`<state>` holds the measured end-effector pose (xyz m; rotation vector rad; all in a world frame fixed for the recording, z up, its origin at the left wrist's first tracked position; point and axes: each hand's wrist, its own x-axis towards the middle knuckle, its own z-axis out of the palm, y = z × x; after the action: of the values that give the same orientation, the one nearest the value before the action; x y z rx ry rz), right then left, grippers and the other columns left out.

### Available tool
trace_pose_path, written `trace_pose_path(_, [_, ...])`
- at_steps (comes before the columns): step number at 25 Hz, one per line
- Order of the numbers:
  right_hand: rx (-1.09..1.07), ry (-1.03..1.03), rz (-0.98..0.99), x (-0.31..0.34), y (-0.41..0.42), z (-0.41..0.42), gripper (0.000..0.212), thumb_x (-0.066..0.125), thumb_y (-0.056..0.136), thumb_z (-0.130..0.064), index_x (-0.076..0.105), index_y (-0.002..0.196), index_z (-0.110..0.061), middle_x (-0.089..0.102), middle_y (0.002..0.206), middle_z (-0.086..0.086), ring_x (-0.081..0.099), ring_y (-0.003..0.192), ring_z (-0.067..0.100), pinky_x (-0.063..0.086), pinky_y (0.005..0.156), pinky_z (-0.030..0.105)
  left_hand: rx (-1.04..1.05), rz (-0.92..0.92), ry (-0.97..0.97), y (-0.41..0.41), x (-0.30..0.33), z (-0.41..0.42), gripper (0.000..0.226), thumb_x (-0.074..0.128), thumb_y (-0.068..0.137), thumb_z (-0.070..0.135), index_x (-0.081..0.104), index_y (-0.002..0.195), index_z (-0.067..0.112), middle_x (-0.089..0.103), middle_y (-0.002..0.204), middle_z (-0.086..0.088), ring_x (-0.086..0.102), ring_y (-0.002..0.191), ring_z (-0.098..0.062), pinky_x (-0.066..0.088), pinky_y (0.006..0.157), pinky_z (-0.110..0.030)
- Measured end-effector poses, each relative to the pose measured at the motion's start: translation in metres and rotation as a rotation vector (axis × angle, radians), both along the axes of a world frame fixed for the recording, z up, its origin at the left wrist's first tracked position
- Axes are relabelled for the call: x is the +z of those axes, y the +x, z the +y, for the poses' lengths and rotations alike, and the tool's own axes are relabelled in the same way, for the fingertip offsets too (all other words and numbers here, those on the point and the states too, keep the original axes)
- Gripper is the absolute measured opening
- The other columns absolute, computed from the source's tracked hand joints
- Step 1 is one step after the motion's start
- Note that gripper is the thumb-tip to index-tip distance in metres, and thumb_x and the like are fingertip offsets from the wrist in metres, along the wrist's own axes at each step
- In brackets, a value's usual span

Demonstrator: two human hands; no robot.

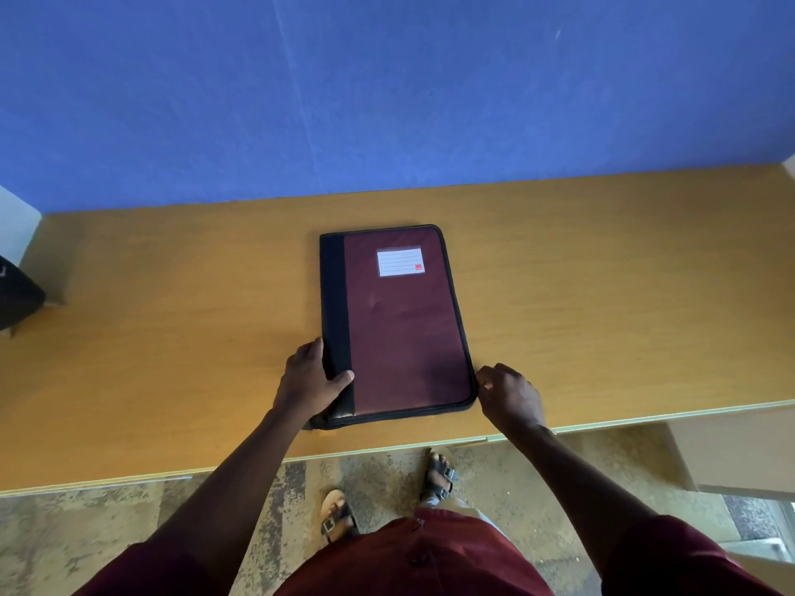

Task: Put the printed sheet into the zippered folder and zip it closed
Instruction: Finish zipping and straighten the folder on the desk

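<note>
A maroon zippered folder with a black spine strip and a white label lies closed and flat on the wooden desk. My left hand grips its near left corner at the spine, thumb on top. My right hand is at the folder's near right corner, fingers pinched together at the zipper edge; the zipper pull itself is too small to make out. No printed sheet is visible.
A blue partition wall rises behind the desk. A dark object sits at the far left edge. The desk's front edge runs just below the folder, with my sandalled feet on the floor beneath.
</note>
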<state>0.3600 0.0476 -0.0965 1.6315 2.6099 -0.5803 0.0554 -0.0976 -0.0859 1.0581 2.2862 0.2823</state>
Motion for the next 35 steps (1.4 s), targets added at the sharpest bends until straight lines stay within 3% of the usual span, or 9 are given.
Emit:
trace_pose_path(6, [0.112, -0.004, 0.003, -0.001, -0.006, 0.026, 0.016, 0.050, 0.093, -0.026, 0.066, 0.095, -0.023, 0.063, 0.091, 0.000, 0.058, 0.068, 0.024, 0.040, 0.055, 0.028, 0.093, -0.088, 0.014, 0.015, -0.003, 0.013, 0.107, 0.072, 0.080, 0.053, 0.009, 0.154, 0.007, 0.024, 0.157, -0.013, 0.026, 0.143, -0.033, 0.040, 0.110, -0.052])
trace_pose_path(10, [0.176, -0.008, 0.012, -0.002, -0.010, 0.040, 0.015, 0.050, 0.092, -0.025, 0.064, 0.093, -0.022, 0.062, 0.091, 0.001, 0.064, 0.073, 0.027, 0.042, 0.055, 0.029, 0.181, -0.097, 0.052, 0.019, -0.004, 0.015, 0.100, 0.070, 0.083, 0.051, 0.012, 0.154, 0.012, 0.032, 0.151, -0.012, 0.037, 0.136, -0.033, 0.045, 0.104, -0.049])
trace_pose_path(14, [0.206, -0.044, 0.012, 0.001, -0.018, 0.052, 0.014, 0.050, 0.093, -0.025, 0.063, 0.096, -0.019, 0.062, 0.097, 0.004, 0.065, 0.080, 0.032, 0.055, 0.064, 0.039, 0.233, -0.114, 0.062, 0.021, -0.004, 0.019, 0.090, 0.070, 0.083, 0.050, 0.020, 0.150, 0.016, 0.039, 0.146, -0.013, 0.042, 0.133, -0.033, 0.047, 0.101, -0.050])
trace_pose_path(18, [0.220, -0.071, 0.009, 0.002, -0.024, 0.062, 0.014, 0.049, 0.095, -0.026, 0.061, 0.099, -0.018, 0.061, 0.099, 0.004, 0.064, 0.079, 0.031, 0.055, 0.066, 0.040, 0.257, -0.104, 0.072, 0.024, -0.002, 0.023, 0.089, 0.070, 0.083, 0.048, 0.022, 0.149, 0.014, 0.040, 0.143, -0.010, 0.041, 0.131, -0.031, 0.047, 0.100, -0.050])
trace_pose_path(24, [0.217, -0.069, 0.015, 0.003, -0.037, 0.078, 0.013, 0.050, 0.096, -0.024, 0.061, 0.102, -0.019, 0.059, 0.097, 0.000, 0.063, 0.075, 0.026, 0.054, 0.063, 0.038, 0.211, -0.009, 0.054, 0.017, -0.009, 0.037, 0.106, 0.066, 0.084, 0.055, 0.004, 0.155, 0.006, 0.010, 0.163, -0.014, 0.009, 0.151, -0.031, 0.029, 0.118, -0.052])
trace_pose_path(35, [0.153, -0.053, -0.036, 0.007, -0.075, 0.110, 0.012, 0.048, 0.097, -0.021, 0.059, 0.098, -0.019, 0.057, 0.094, -0.001, 0.060, 0.069, 0.023, 0.053, 0.059, 0.036, 0.086, -0.064, 0.027, -0.044, -0.003, 0.094, 0.107, 0.058, 0.089, 0.058, -0.009, 0.156, 0.010, -0.010, 0.166, -0.009, -0.006, 0.153, -0.024, 0.019, 0.122, -0.046])
